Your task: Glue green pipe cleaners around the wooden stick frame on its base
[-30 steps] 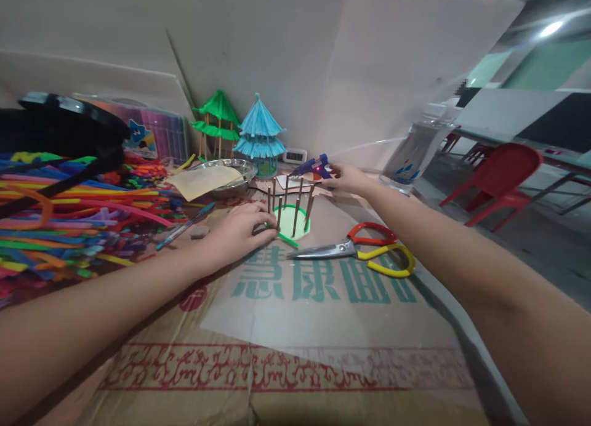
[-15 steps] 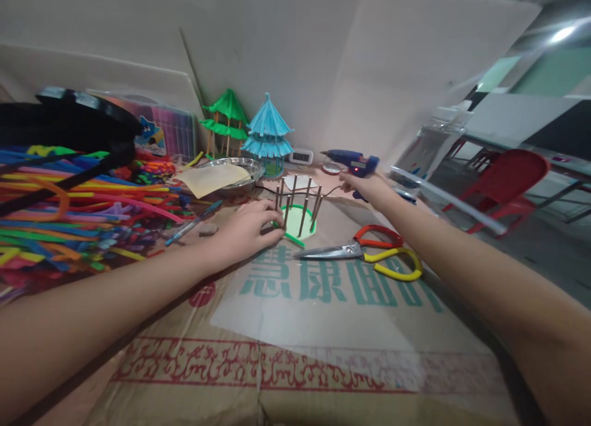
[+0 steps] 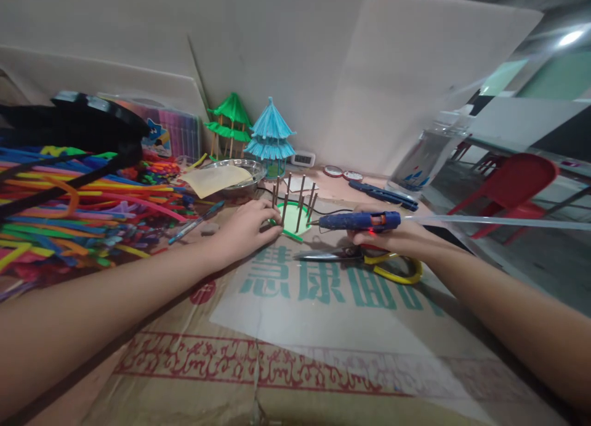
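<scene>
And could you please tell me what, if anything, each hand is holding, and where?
The right hand holds the blue glue gun by its handle. The left hand is at the green base's left edge; whether it grips cannot be told.

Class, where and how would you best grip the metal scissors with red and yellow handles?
Probably by the yellow loop, from the near side: it lies exposed there, opposite the left-pointing blades, while the right hand, holding the blue plastic glue gun, largely hides the red loop.
</scene>
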A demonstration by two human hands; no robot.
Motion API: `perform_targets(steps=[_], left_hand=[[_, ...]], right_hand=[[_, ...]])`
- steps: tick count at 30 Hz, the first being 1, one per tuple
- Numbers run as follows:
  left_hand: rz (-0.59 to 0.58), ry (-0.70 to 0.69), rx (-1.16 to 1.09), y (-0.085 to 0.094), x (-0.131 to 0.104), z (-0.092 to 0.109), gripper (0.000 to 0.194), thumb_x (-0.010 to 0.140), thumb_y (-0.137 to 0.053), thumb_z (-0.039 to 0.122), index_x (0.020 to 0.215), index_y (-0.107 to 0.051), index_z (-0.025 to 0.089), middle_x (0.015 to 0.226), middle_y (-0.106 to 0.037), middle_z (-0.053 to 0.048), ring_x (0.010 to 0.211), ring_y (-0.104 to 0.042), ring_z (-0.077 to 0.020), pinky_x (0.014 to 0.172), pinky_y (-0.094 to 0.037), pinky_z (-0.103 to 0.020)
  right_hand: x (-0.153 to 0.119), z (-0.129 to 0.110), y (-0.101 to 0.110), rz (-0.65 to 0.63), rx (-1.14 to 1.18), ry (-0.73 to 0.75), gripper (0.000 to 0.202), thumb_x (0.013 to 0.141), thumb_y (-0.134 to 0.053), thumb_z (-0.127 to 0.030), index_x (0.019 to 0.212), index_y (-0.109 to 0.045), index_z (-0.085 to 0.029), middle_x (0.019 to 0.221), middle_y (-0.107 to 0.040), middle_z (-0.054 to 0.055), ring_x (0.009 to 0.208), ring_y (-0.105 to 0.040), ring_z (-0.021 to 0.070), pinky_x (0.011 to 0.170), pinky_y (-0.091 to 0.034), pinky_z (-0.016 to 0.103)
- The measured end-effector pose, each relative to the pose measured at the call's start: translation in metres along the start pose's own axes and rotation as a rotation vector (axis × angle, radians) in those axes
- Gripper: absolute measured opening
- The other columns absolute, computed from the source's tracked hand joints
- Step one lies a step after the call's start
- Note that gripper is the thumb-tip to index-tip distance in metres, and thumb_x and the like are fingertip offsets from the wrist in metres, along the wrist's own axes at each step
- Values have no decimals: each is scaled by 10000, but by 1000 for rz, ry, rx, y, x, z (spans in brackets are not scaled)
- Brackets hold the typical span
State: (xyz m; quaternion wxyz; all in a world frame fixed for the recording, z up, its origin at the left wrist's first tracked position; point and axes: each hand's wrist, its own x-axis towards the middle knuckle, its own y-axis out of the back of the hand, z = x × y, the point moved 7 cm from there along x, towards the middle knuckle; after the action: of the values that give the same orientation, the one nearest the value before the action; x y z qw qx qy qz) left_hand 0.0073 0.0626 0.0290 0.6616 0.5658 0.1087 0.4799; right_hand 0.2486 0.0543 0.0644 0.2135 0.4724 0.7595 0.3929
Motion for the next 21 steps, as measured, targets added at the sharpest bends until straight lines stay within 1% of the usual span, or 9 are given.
perform_targets(steps=[3, 4, 7, 11, 15, 18, 21], left_hand=[[-1, 11, 20, -1, 0, 0, 214, 915, -535, 341, 952, -680, 187, 1048, -642, -73, 1031, -570, -248, 935, -447, -397], [0, 11, 26, -1, 0, 0, 213, 915, -536, 339, 955, -679, 186, 1042, -639, -72, 1027, -570, -249, 935, -445, -396], [-1, -2, 40, -2, 0, 0, 221, 919, -534, 350, 962, -675, 186, 1034, -628, -73, 1026, -565, -253, 932, -442, -394], [-1, -12, 48, -2, 0, 1, 218, 921, -532, 349, 960, -673, 187, 1019, -622, -73, 1009, -565, -249, 916, -447, -394], [-5, -2, 38, -1, 0, 3, 214, 915, -540, 342, 972, -672, 184, 1034, -628, -76, 1024, -572, -251, 934, -447, -402], [-10, 0, 32, -2, 0, 3, 219, 914, -535, 345, 973, -671, 184, 1048, -632, -84, 1040, -572, -260, 945, -447, -411], [-8, -10, 31, -3, 0, 1, 226, 913, -532, 346, 979, -673, 182, 1052, -631, -88, 1044, -570, -266, 948, -449, -417]], right_hand=[[3, -12, -2, -1, -131, 133, 312, 782, -701, -514, 785, -634, -210, 767, -676, 52, 700, -612, 217, 611, -461, 328], [4, -15, -3, 7, -184, 156, 321, 793, -691, -529, 782, -636, -213, 749, -664, 47, 691, -602, 215, 606, -448, 327], [7, -17, -8, 26, -245, 112, 332, 789, -693, -547, 754, -613, -226, 687, -638, 35, 651, -573, 209, 570, -406, 319], [7, -22, -16, 10, -257, 101, 362, 770, -704, -572, 731, -576, -235, 698, -640, 28, 646, -549, 194, 562, -375, 305], [6, -20, -17, 34, -308, 73, 410, 768, -684, -620, 732, -564, -230, 667, -606, 0, 614, -509, 167, 547, -334, 281], [5, -19, -18, 47, -372, 89, 447, 761, -678, -653, 718, -553, -226, 644, -571, -18, 596, -486, 151, 541, -310, 269], [5, -19, -20, 45, -393, 102, 444, 781, -666, -656, 738, -554, -228, 664, -590, -15, 607, -503, 153, 547, -324, 273]])
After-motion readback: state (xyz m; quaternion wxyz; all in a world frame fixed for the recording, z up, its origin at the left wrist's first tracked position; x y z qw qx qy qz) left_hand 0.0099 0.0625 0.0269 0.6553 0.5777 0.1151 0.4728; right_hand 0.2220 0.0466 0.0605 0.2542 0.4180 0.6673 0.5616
